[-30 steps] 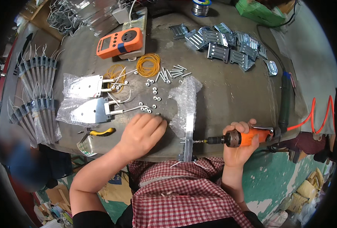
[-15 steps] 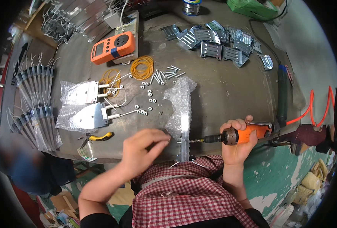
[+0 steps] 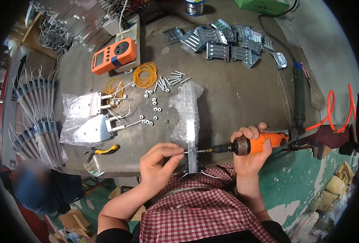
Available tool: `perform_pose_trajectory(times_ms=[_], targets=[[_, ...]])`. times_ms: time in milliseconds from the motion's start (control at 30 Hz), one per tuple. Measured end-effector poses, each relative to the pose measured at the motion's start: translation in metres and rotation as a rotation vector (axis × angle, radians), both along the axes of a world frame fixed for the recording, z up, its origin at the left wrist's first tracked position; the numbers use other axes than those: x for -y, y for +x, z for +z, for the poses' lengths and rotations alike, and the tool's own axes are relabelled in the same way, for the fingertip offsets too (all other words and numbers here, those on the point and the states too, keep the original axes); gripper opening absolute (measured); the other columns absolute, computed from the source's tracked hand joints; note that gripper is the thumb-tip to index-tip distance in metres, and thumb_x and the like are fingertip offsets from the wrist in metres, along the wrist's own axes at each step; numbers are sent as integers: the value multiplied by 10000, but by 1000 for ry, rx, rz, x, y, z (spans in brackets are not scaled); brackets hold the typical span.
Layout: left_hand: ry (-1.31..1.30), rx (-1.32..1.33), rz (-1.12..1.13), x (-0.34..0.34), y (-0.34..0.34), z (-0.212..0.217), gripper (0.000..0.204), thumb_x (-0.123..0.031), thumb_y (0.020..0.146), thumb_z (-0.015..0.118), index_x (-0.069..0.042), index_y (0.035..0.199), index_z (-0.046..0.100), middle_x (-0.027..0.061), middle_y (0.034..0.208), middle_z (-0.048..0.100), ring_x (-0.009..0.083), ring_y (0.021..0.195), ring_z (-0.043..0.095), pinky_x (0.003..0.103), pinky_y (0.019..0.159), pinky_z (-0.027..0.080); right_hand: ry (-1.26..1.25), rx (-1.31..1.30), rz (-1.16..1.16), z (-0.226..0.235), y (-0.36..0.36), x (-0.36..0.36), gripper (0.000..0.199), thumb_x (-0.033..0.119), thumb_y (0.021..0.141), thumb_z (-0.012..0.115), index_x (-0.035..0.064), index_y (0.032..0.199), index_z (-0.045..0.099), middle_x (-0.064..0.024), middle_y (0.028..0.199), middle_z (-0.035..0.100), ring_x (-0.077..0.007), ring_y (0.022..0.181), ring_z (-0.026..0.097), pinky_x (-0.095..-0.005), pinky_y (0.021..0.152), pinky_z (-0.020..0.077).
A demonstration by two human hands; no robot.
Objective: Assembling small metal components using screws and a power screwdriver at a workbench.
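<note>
My right hand [image 3: 248, 162] is wrapped around an orange power screwdriver [image 3: 264, 144], which lies level and points left. Its thin bit [image 3: 205, 150] meets the right side of a narrow silvery metal piece [image 3: 192, 156] at the table's near edge. Clear bubble wrap [image 3: 183, 109] covers the far part of that piece, and white wires stick out of its dark near end. On the piece's left side, my left hand [image 3: 159, 164] pinches thumb and forefinger together by a small pin-like tip. What lies between those fingertips is too small to make out.
White ring-shaped spacers [image 3: 155, 109] and several screws [image 3: 163, 84] lie left of the bubble wrap. Yellow-handled pliers [image 3: 106, 150] rest near the front edge. Stamped metal plates [image 3: 218, 50] are piled at the back. A red coiled hose [image 3: 331, 109] hangs at right. A person [image 3: 37, 186] sits at far left.
My left hand has moved right and closed its fingertips at the metal piece's left side. The screwdriver stays in my right hand, its bit still at the piece. The whole view has shifted slightly.
</note>
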State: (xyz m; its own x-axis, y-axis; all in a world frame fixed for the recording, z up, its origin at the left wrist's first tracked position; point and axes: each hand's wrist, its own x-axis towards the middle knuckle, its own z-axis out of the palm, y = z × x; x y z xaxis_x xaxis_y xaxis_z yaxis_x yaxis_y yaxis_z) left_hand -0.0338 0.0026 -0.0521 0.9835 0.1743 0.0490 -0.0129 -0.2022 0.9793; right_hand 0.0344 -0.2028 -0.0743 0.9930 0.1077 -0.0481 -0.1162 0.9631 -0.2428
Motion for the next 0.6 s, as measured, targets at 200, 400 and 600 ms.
perform_pose_trajectory(times_ms=[200,400,600], targets=[[-3,11,5,1,4,5,109,25,752,656,6,859,656,98,904,629,167,834,597,261,734,469,-40,-6,-8,-3,0,2,417,265,769,663,160,1114,453,6,845,506,-153,886,475,-372,900,358],[-123,-330,-158,-13,22,21,198,-136,793,661,0,913,580,125,878,603,220,816,590,318,725,466,-39,-19,8,-2,0,2,445,277,766,677,165,1127,443,5,851,510,-154,893,481,-369,906,359],[400,-254,-702,-22,40,36,394,-352,796,635,4,862,481,164,802,487,342,774,500,408,692,406,56,20,25,-4,-4,-3,369,210,782,661,153,1084,457,19,837,437,-120,854,442,-349,892,353]])
